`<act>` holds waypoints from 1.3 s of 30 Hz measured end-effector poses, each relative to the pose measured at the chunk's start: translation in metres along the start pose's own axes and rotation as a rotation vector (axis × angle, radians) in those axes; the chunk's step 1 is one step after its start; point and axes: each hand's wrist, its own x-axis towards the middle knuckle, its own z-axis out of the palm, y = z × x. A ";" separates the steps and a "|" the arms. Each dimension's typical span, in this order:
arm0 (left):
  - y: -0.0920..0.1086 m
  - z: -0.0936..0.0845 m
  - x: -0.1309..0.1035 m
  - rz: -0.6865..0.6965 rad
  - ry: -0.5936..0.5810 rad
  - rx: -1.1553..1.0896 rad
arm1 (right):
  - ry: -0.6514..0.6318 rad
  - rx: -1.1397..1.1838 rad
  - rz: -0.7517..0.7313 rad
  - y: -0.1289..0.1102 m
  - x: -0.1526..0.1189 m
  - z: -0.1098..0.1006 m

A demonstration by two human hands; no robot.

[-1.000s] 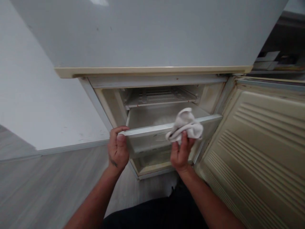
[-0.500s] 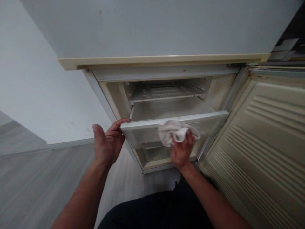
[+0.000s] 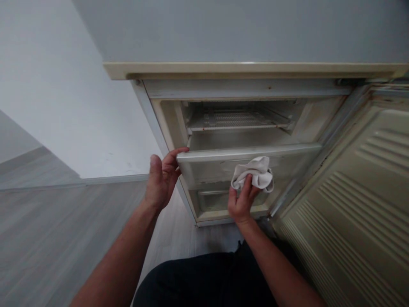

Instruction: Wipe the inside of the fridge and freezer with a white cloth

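A freezer compartment stands open in front of me, with a white plastic drawer (image 3: 207,166) almost fully in. My left hand (image 3: 161,181) touches the drawer's left front corner with the fingertips, thumb raised. My right hand (image 3: 242,202) presses a crumpled white cloth (image 3: 254,174) against the drawer's front face. Above the drawer sits a wire shelf (image 3: 234,119). A second drawer (image 3: 214,200) shows below.
The freezer door (image 3: 351,204), ribbed and cream-coloured, hangs open to the right. The closed upper fridge door (image 3: 243,30) is above. A white wall (image 3: 64,106) and grey wood-look floor (image 3: 64,238) lie to the left. My dark-clothed lap (image 3: 204,281) is at the bottom.
The drawer has slid further into the freezer. My left hand went from gripping its corner to touching it with the fingertips. The cloth moved from the drawer's top rim down onto its front.
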 end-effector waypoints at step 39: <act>-0.291 -0.132 -0.210 -1.143 -0.704 1.431 | -0.282 0.112 -0.375 -0.040 0.050 0.084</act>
